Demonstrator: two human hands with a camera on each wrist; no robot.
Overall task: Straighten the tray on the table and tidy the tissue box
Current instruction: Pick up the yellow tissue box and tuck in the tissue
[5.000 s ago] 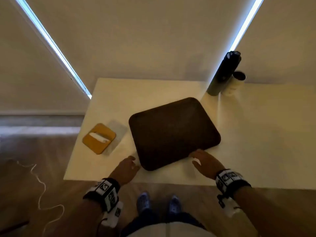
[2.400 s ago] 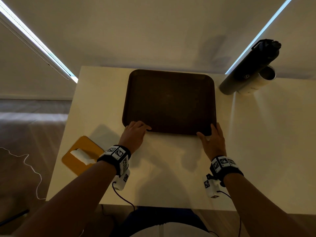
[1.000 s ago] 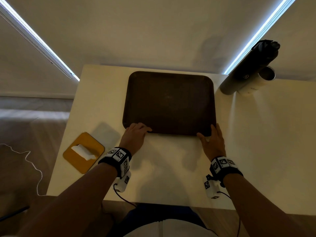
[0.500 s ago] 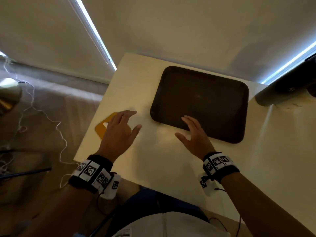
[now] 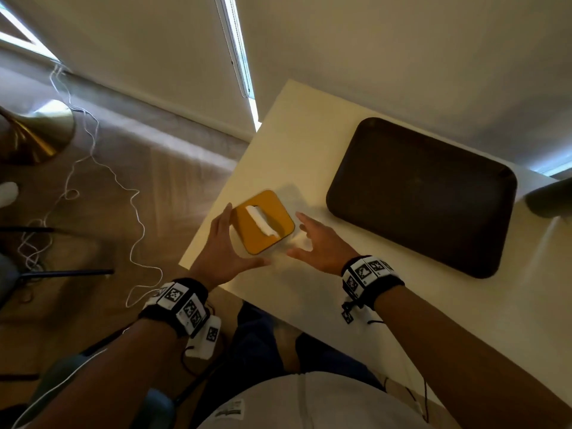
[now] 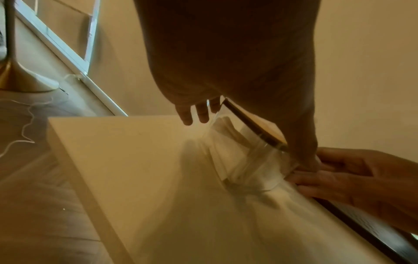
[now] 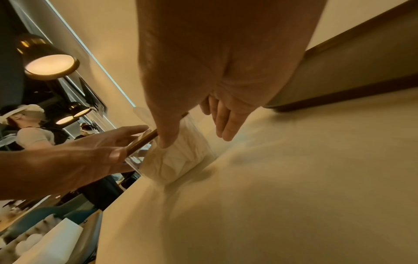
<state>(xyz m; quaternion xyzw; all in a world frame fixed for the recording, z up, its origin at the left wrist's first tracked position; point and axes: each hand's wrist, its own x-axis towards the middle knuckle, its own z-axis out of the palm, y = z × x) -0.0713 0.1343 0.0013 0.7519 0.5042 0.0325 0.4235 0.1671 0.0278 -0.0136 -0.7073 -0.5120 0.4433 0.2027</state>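
Note:
The tissue box [image 5: 266, 226], clear-walled with a yellow lid and a white tissue sticking out, stands near the white table's [image 5: 309, 305] front left corner. My left hand [image 5: 224, 243] lies along its left side with straight fingers, thumb by the near corner. On the other side is my right hand [image 5: 314, 243], fingers spread. In the right wrist view its thumb touches the box's clear wall [image 7: 181, 157]. The left wrist view shows the box [image 6: 244, 148] between both hands. The dark brown tray [image 5: 421, 196] lies square on the table to the right, with no hand on it.
A dark cylinder [image 5: 551, 199] stands past the tray's right end. The table's left edge [image 5: 216, 199] runs just beside the box. On the floor to the left are a brass lamp base [image 5: 31, 137], a white cord [image 5: 93, 168] and dark chair legs [image 5: 62, 272].
Both hands turned the tray square and pushed it to the back of the table. They then let go and moved left to either side of the tissue box.

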